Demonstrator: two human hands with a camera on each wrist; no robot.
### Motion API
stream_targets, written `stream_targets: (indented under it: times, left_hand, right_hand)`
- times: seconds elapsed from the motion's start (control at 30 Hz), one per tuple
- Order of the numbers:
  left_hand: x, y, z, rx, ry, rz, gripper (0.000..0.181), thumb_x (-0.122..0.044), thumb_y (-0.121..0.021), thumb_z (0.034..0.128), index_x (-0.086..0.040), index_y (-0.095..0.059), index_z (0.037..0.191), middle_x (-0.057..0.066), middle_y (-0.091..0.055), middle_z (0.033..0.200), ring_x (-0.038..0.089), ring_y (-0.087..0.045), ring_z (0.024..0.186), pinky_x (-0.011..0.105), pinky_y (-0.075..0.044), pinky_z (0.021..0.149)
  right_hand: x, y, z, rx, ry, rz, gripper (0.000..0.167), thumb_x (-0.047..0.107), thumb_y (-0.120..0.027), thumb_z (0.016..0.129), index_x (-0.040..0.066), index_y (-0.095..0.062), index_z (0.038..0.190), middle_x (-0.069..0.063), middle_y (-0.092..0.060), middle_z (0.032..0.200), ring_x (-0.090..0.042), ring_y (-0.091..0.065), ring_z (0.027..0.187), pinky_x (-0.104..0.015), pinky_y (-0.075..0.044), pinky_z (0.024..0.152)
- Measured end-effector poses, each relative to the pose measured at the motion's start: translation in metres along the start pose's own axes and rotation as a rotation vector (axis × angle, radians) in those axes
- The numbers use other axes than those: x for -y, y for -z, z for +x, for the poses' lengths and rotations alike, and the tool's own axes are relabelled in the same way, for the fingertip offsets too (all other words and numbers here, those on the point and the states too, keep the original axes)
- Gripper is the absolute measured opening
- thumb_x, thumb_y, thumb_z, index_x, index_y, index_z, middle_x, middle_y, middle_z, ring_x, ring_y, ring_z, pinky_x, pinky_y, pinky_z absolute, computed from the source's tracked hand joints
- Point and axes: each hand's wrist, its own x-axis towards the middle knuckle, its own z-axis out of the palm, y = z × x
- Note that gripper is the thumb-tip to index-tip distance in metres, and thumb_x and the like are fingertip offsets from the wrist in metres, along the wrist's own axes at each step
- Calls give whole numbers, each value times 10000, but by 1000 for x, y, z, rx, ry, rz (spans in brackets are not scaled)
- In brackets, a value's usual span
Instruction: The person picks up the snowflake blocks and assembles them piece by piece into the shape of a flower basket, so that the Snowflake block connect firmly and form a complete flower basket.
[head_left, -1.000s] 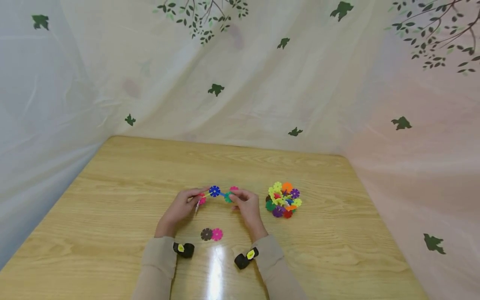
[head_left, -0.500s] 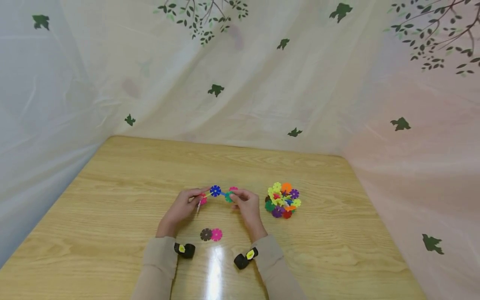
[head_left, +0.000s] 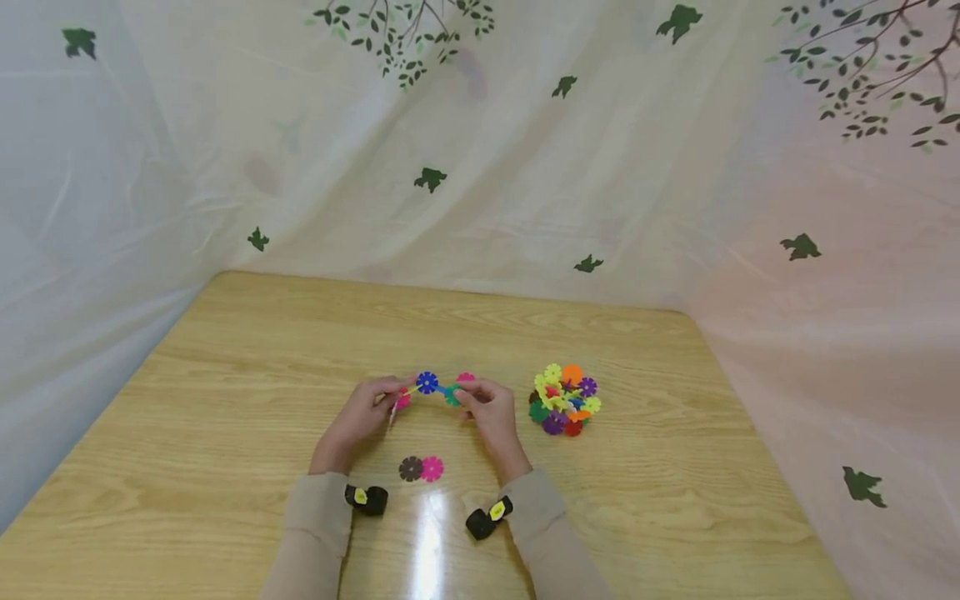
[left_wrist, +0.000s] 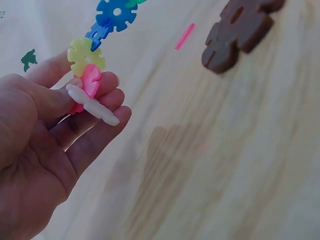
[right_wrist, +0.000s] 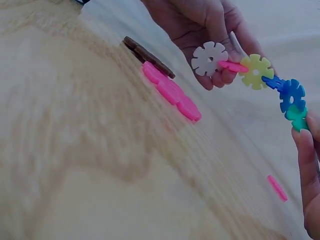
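Between the two hands stretches a chain of notched plastic snowflake discs. From left to right run a white disc [right_wrist: 209, 59], a pink disc [left_wrist: 91, 80], a yellow disc [right_wrist: 256, 72], two blue discs [head_left: 427, 382] and a green disc [right_wrist: 297, 118]. My left hand [head_left: 365, 413] pinches the chain's left end at the pink disc, the white one sticking out by its fingers. With thumb and fingertip, my right hand [head_left: 491, 415] pinches the green disc. Its fingers partly cover that disc in the head view.
On the wooden table [head_left: 262, 333], a brown disc [head_left: 410, 469] and a pink disc [head_left: 432, 468] lie side by side between the forearms. Another pink disc [head_left: 466, 377] lies beyond the right fingers. A colourful disc cluster [head_left: 564, 400] stands to the right. A printed curtain [head_left: 487, 233] hangs behind.
Both hands and the chain have shifted very slightly left over the last half second. The two grips look the same, and the loose discs have stayed put.
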Motion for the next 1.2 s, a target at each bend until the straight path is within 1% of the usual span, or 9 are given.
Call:
stream_targets:
  times: [0.13,0.2,0.37,0.5,0.7,0.83,0.93,1.07,1.2]
  left_hand:
    - [0,0,0,9,4,-12,365,88,-501,933,-24,-628,1257,106,-677,834,130,-580,802,279,-528,800]
    - [1,0,0,7,12,-24,364,77,-500,940,-32,-626,1263,93,-677,837,95,-563,805,256,-517,804]
    - [2,3,-2,-12,16,-52,368,76,-499,945,-36,-626,1272,74,-631,772,66,-523,751,245,-481,783]
    - [1,5,-3,-5,31,-81,360,50,-508,953,-41,-620,1283,70,-585,732,69,-478,702,231,-438,739]
    - [1,5,-3,6,34,-121,348,22,-526,955,-32,-613,1287,123,-648,815,96,-519,756,218,-455,761]
    - [1,6,-2,17,46,-136,362,29,-518,958,-43,-604,1301,183,-699,1034,64,-546,812,191,-474,758]
    - [2,6,-2,27,68,-164,373,28,-516,958,-47,-592,1316,220,-679,1110,39,-549,803,180,-493,707]
    - [5,6,-2,34,93,-203,373,3,-522,962,-47,-580,1327,235,-666,1071,33,-548,761,178,-500,660]
    - [4,5,-2,31,132,-222,379,-32,-546,958,-60,-577,1335,193,-663,1014,54,-567,789,185,-514,668]
  right_hand:
    - [6,1,-2,2,-17,29,214,-3,-689,863,-147,-673,1020,27,-702,823,-19,-616,660,-199,-570,563]
    - [7,1,-2,6,-21,32,216,-18,-689,857,-151,-669,1025,40,-693,812,-28,-619,662,-211,-576,569]
    - [3,0,1,17,-17,32,241,18,-696,864,-139,-670,1046,78,-680,800,-34,-618,667,-204,-570,569]
    - [0,-1,1,11,-8,31,246,57,-700,873,-116,-680,1046,82,-678,798,-28,-614,670,-183,-555,557]
    - [0,0,0,-8,3,14,245,76,-701,876,-93,-687,1052,52,-687,826,-24,-621,686,-178,-554,557]
    - [0,1,1,-7,-14,26,266,87,-710,870,-86,-683,1071,20,-696,868,-23,-621,706,-177,-551,561]
    - [1,1,1,0,-29,45,288,93,-715,868,-84,-677,1091,6,-700,894,-25,-621,720,-179,-550,565]
    - [2,2,2,17,-41,55,298,73,-704,873,-97,-662,1114,14,-703,888,-27,-617,723,-198,-557,576]
    - [14,2,-4,27,-47,59,280,38,-685,879,-115,-653,1112,22,-700,862,-34,-620,714,-216,-565,589]
